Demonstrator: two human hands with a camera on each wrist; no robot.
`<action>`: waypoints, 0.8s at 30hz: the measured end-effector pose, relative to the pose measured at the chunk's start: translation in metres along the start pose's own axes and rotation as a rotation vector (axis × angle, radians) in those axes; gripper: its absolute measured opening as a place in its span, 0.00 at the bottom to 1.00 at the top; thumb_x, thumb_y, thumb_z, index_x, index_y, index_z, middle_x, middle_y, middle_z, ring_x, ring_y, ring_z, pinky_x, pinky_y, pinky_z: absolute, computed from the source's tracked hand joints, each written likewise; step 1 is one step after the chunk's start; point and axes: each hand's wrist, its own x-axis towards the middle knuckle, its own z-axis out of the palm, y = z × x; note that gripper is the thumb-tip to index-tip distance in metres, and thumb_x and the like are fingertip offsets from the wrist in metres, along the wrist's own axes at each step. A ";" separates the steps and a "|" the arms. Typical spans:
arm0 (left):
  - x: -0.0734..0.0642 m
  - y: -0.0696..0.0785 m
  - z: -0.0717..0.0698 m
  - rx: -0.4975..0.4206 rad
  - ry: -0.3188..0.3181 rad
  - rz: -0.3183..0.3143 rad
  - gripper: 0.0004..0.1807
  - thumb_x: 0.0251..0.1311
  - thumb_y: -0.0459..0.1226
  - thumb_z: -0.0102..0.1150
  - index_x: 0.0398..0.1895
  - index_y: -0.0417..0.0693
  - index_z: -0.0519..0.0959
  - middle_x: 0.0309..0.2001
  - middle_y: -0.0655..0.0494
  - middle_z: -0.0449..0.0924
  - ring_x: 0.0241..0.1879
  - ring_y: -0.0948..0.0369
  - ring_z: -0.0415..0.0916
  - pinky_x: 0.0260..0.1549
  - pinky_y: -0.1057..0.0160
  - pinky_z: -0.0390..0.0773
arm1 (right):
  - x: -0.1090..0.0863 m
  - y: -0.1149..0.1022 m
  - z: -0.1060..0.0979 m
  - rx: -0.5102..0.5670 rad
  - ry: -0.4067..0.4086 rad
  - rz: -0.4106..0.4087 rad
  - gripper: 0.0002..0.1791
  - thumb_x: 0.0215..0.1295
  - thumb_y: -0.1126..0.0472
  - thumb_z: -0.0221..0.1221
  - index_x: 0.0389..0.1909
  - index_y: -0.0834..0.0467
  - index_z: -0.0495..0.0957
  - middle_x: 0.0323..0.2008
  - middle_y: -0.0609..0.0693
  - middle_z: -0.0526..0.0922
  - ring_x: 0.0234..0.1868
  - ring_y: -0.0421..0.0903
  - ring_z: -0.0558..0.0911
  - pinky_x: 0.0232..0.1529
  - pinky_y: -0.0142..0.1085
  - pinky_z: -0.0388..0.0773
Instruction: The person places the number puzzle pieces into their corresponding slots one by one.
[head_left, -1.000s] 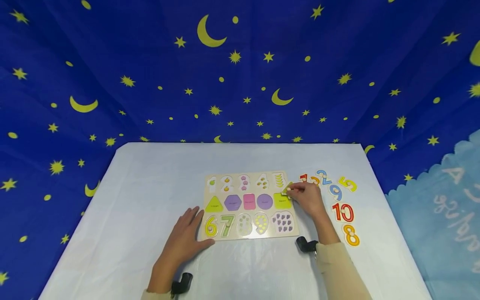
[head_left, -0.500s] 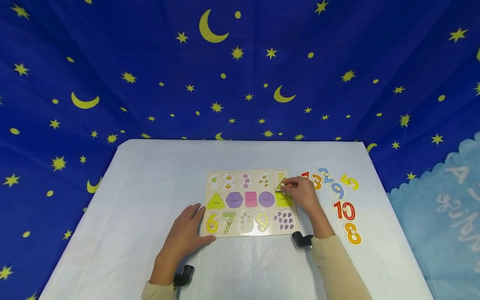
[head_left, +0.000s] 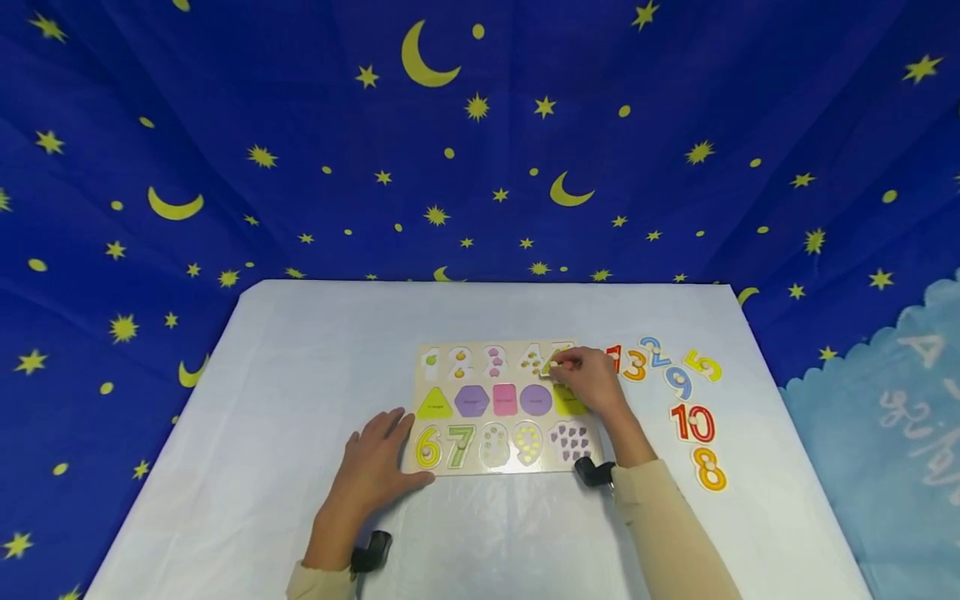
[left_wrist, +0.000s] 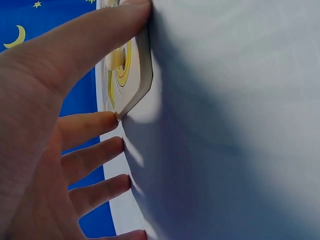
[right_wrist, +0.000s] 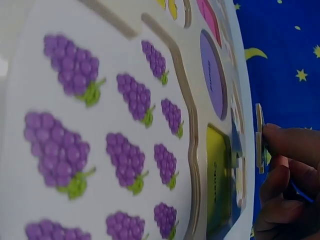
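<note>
A wooden number puzzle board lies on the white table, its 6 and 7 seated in the front row. My right hand pinches the knob of a small yellow-green number piece that looks like a 4. The piece is tilted over the back row, near the picture recess for 4. In the right wrist view the number piece appears edge-on, raised off the board. With fingers spread, my left hand rests at the board's front left corner; its thumb and index finger touch the edge.
Loose number pieces lie right of the board: a red 1, an orange 3, a blue 2, a blue 9, a yellow 5, a red 10 and an orange 8. A starry blue cloth hangs behind.
My right hand has carried the yellow-green number piece leftward, from the board's right edge past the 5 recess toward the 4 recess. My left hand has stayed at the corner.
</note>
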 end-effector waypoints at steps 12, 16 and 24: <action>-0.002 -0.002 0.000 0.014 0.005 -0.017 0.54 0.35 0.64 0.71 0.67 0.47 0.69 0.67 0.47 0.65 0.66 0.40 0.56 0.57 0.33 0.58 | 0.008 -0.012 0.012 -0.014 -0.006 -0.021 0.12 0.54 0.58 0.69 0.39 0.57 0.84 0.28 0.48 0.80 0.29 0.45 0.76 0.30 0.37 0.72; -0.003 -0.003 0.001 0.023 -0.004 -0.033 0.54 0.35 0.64 0.72 0.68 0.48 0.69 0.67 0.48 0.65 0.67 0.40 0.56 0.57 0.32 0.58 | 0.012 -0.015 0.016 -0.021 -0.016 -0.028 0.12 0.54 0.58 0.68 0.39 0.58 0.85 0.27 0.48 0.80 0.29 0.45 0.76 0.30 0.37 0.72; 0.000 -0.001 0.001 0.004 -0.004 -0.028 0.54 0.35 0.64 0.72 0.68 0.48 0.68 0.67 0.48 0.65 0.67 0.40 0.55 0.57 0.31 0.57 | 0.019 -0.018 0.022 -0.044 -0.011 -0.010 0.10 0.54 0.57 0.67 0.36 0.56 0.84 0.25 0.47 0.78 0.26 0.45 0.74 0.28 0.37 0.69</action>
